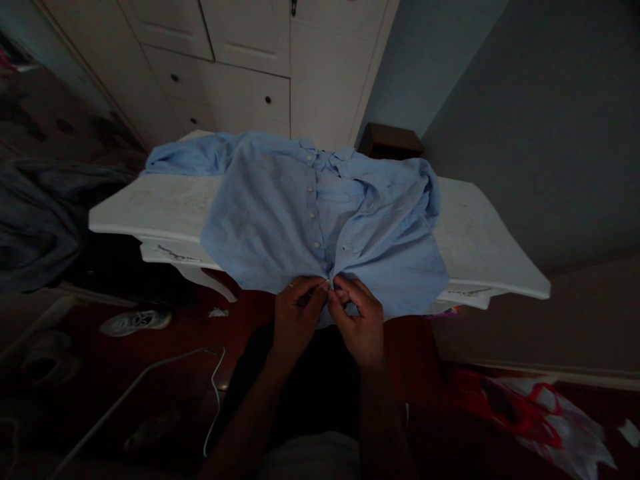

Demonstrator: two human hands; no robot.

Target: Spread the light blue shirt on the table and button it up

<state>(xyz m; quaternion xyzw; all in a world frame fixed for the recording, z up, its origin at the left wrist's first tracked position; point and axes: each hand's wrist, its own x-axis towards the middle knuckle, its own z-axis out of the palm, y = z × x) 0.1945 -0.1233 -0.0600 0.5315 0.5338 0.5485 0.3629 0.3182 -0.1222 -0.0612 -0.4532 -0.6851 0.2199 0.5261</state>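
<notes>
A light blue button-up shirt (265, 207) lies spread across a white table (480, 233), front side up, its hem hanging over the near edge. The collar points away from me, and the front gapes open above my hands, with several pale buttons along one edge. My left hand (301, 313) pinches the shirt's front edge near the hem between thumb and fingers. Close beside it, my right hand (356, 317) pinches the opposite front edge, the fingertips of both hands nearly touching. Whether a button sits between my fingers is hidden.
Behind the table stands a white wardrobe (225, 87) with drawers. A brown box (393, 139) is at the back right. Dark clothing (40, 220) hangs at left. On the red floor are a shoe (135, 322), a white cable (145, 377) and a plastic bag (545, 413).
</notes>
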